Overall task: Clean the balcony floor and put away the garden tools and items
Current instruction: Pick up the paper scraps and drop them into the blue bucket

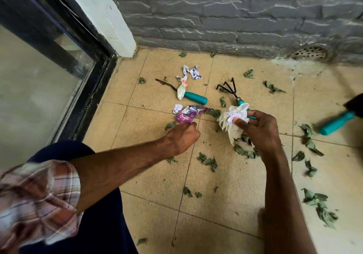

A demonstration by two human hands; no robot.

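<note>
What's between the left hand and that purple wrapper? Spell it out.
Nothing visible. The left hand is curled right at the near edge of the purple wrapper; whether it already pinches it is unclear. The right hand holds crumpled white paper.

- The left sleeve (pixel 37 200) is of checked shirt cloth, pink and white with darker lines, rolled up near the elbow.
- The trousers (pixel 102 224) are dark, probably navy blue.
- The left hand (pixel 182 136) and the right hand (pixel 259 128) are bare.
</note>
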